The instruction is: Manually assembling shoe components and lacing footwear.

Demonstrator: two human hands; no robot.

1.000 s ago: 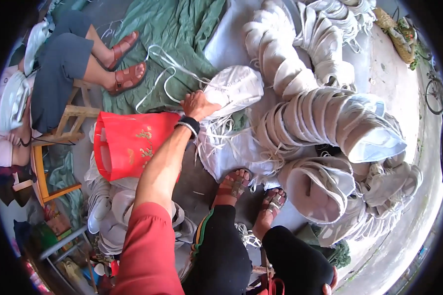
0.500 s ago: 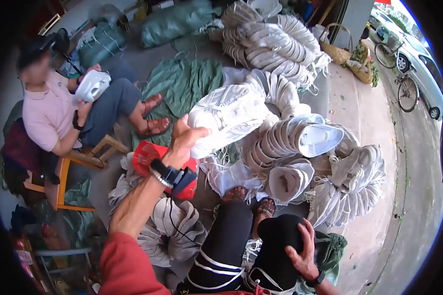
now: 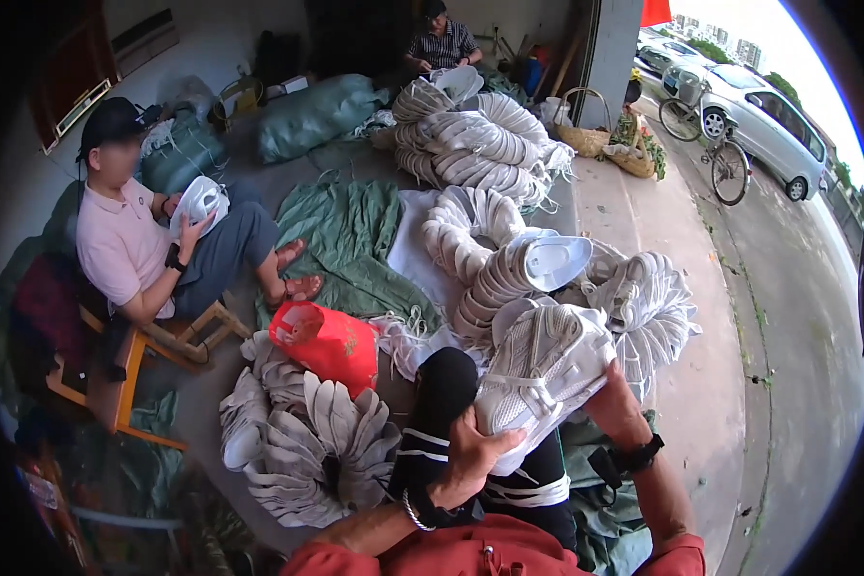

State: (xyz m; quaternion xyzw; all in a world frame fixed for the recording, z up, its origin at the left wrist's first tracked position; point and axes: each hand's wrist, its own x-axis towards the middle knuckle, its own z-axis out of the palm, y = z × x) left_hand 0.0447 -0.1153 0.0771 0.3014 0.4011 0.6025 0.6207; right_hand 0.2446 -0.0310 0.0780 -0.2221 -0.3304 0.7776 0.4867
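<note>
A white mesh shoe upper (image 3: 544,370) with grey trim is held up over my lap. My left hand (image 3: 470,449) grips its lower left edge, thumb on top. At its right end my right hand (image 3: 616,398) is closed round the side, its fingers partly hidden. White cords (image 3: 533,494) are looped round my dark trouser legs. Just beyond the held upper lie a curved stack of nested shoe uppers (image 3: 499,288) and a bundle with dangling laces (image 3: 648,307).
A red bag (image 3: 326,344) stands left of my knees, beside a ring of pale shoe parts (image 3: 326,451). Green sheeting (image 3: 341,230) covers the floor ahead. A seated person (image 3: 130,230) at left handles another upper; someone else (image 3: 442,43) sits far back. Baskets (image 3: 586,139) stand near the kerb.
My left hand has brought the upper from the pile ahead back to my lap. My right hand has left my knee and now holds it too. The view has tilted up.
</note>
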